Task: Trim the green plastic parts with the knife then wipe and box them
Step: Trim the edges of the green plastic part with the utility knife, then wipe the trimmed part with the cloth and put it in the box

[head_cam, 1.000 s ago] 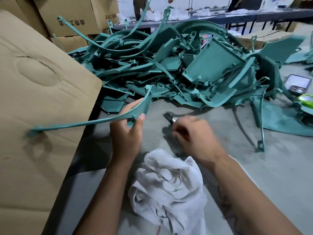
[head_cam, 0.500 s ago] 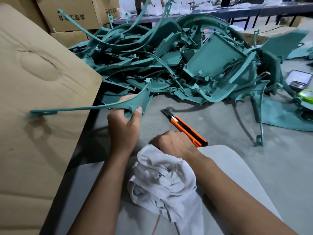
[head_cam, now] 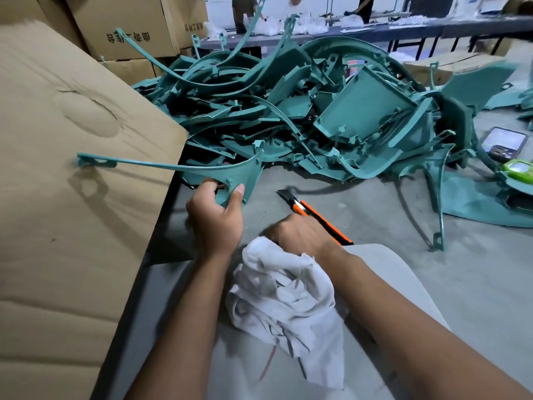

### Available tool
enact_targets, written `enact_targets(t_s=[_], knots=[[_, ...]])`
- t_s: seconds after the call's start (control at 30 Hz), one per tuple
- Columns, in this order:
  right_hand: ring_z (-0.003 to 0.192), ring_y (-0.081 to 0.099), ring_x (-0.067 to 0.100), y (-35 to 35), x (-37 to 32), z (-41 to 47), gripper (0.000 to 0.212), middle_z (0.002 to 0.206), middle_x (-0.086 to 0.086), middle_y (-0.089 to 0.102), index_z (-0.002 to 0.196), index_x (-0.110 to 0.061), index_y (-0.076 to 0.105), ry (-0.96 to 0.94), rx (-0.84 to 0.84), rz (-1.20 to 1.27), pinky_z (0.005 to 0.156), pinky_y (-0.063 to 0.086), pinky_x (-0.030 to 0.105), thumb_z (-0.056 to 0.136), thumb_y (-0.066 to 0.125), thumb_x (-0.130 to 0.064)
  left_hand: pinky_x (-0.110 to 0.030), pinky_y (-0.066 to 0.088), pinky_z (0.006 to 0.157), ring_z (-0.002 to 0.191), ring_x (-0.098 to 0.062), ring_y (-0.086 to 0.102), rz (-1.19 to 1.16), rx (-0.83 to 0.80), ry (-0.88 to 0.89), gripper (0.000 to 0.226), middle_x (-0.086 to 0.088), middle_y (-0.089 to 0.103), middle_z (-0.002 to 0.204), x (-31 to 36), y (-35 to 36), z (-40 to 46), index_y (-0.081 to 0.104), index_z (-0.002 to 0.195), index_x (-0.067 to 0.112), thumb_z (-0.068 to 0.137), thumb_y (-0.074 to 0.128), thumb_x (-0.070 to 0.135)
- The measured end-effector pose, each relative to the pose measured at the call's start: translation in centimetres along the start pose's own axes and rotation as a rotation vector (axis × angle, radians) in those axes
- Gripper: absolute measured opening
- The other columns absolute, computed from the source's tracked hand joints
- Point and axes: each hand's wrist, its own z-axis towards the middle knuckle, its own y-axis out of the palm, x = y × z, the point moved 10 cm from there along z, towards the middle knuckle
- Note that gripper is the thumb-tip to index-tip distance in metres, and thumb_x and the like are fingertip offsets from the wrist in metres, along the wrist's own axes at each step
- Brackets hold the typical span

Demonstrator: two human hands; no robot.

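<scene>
My left hand [head_cam: 217, 217] grips the wide end of a long, thin green plastic part [head_cam: 173, 166], whose slim end reaches left over the cardboard flap. My right hand [head_cam: 300, 235] holds the top of a crumpled white cloth [head_cam: 284, 301] lying on the grey table. The orange utility knife [head_cam: 317, 216] lies on the table just beyond my right hand, blade out and pointing away to the left. A large pile of green plastic parts [head_cam: 302, 111] fills the table behind.
A big cardboard box flap [head_cam: 63, 183] stands at the left, with more cartons [head_cam: 124, 24] behind it. A phone [head_cam: 506, 142] and a small green object [head_cam: 519, 168] lie at the far right. People stand at a distant table [head_cam: 375, 30].
My right hand laid the knife down on the table and drew back onto the white cloth, which it now holds. The left hand has turned the green part slightly.
</scene>
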Motion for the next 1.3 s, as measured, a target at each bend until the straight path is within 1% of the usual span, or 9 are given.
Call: enact_targets(t_s=[0.13,0.37,0.5,0.63,0.7,0.8,0.97,1.13,1.3], knots=[[0.079,0.046,0.029,-0.7,1.9,0.7,0.02,0.066,-0.007,0.037,0.075,-0.025,0.057,0.049,0.032,0.031,0.053,0.024,0.031,0.093,0.061,-0.017,-0.047,0.055,0.073,0.084,-0.032,0.066,0.037,0.016,0.032,0.018,-0.005,0.072,0.088,0.3,0.2,-0.2,0.068,0.087,0.004,0.086,0.077,0.019],[0.075,0.058,0.031,-1.0,0.8,2.0,0.007,0.067,-0.005,0.048,0.084,-0.021,0.067,-0.083,0.13,-0.03,0.063,0.034,0.031,0.09,0.063,-0.023,-0.008,0.04,0.065,0.072,0.01,0.056,-0.03,0.077,0.109,0.025,0.025,0.06,0.075,0.6,-0.2,-0.6,0.059,0.083,0.021,0.081,0.084,0.018],[0.096,0.059,0.023,-2.6,1.7,1.0,0.016,0.096,-0.002,0.063,0.102,-0.019,0.069,-0.066,0.233,0.158,0.066,0.04,0.033,0.089,0.065,-0.028,-0.021,0.056,0.067,0.076,0.002,0.07,-0.092,-0.097,-0.034,0.025,0.02,0.07,0.078,-2.5,1.2,-0.5,0.062,0.083,0.032,0.073,0.084,0.028],[0.073,0.061,0.019,-2.4,0.2,-1.5,0.049,0.078,-0.004,0.066,0.088,-0.022,0.07,-0.109,0.079,0.562,0.067,0.051,0.038,0.076,0.065,-0.069,-0.021,0.057,0.077,0.087,-0.006,0.073,-0.102,-0.308,0.038,0.045,0.013,0.075,0.088,-2.4,2.7,-0.5,0.064,0.095,0.037,0.076,0.086,0.003],[0.077,0.064,0.018,-1.2,-1.3,-2.9,0.042,0.086,-0.007,0.067,0.096,-0.031,0.07,-0.175,-0.079,0.653,0.07,0.054,0.041,0.071,0.08,-0.063,-0.012,0.053,0.072,0.085,0.001,0.071,-0.042,-0.245,0.073,0.042,0.019,0.073,0.09,-2.0,2.1,-0.3,0.066,0.095,0.036,0.075,0.085,0.004],[0.076,0.057,0.018,-0.6,-2.1,-3.9,0.039,0.085,-0.008,0.06,0.085,-0.023,0.065,-0.253,-0.09,0.531,0.068,0.05,0.039,0.069,0.095,-0.042,-0.028,0.059,0.074,0.081,-0.011,0.071,0.012,-0.149,-0.055,0.031,0.004,0.073,0.089,-3.2,1.4,0.1,0.069,0.094,0.018,0.07,0.089,0.023],[0.066,0.046,0.012,-2.1,0.8,-3.6,0.022,0.072,-0.002,0.052,0.079,-0.009,0.054,-0.155,0.159,0.767,0.058,0.043,0.034,0.081,0.073,0.002,-0.003,0.043,0.06,0.066,0.015,0.062,-0.06,-0.124,-0.034,0.022,0.02,0.066,0.068,-2.1,1.2,0.1,0.06,0.073,0.031,0.07,0.08,0.024],[0.066,0.05,0.012,-3.2,8.5,-4.8,0.012,0.075,0.004,0.058,0.089,-0.014,0.059,0.249,0.638,1.075,0.057,0.045,0.033,0.097,0.065,-0.008,-0.007,0.045,0.064,0.07,0.01,0.063,-0.105,-0.124,0.066,0.024,0.03,0.069,0.076,-0.4,1.0,0.3,0.063,0.074,0.031,0.078,0.078,0.012],[0.06,0.034,0.008,-4.6,10.6,-7.5,0.02,0.068,0.002,0.037,0.081,-0.008,0.038,0.436,0.994,0.86,0.052,0.03,0.023,0.094,0.052,-0.002,-0.019,0.052,0.072,0.082,-0.005,0.068,-0.141,-0.115,0.141,0.023,0.012,0.071,0.089,1.3,0.5,0.3,0.067,0.095,0.018,0.077,0.08,0.013]])
